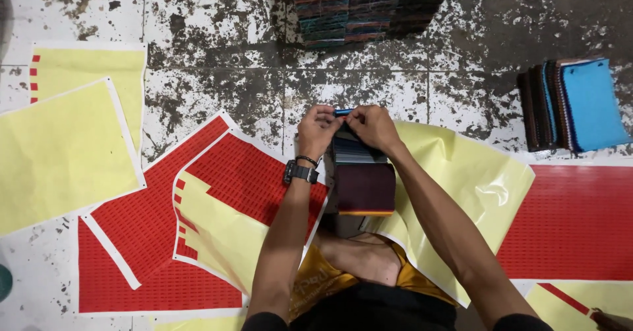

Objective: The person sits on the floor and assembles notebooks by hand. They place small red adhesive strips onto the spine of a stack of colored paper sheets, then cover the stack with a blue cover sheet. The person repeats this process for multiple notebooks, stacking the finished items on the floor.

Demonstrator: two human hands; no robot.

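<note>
Presently we find both hands at the far end of a stack of fabric swatches (361, 173) that rests on the person's lap over a glossy yellow sheet (475, 179). The left hand (317, 130) and right hand (373, 126) pinch a small blue piece (343, 112) between their fingertips; we cannot tell what that piece is. The stack's top swatch is dark maroon with a striped lower edge. On the stained, tiled floor (217, 34) lie red gridded label sheets (142, 225), partly peeled to yellow backing. A second swatch bundle (573, 103), topped in bright blue, lies to the right. A darker pile (369, 4) is cut off by the top edge.
</note>
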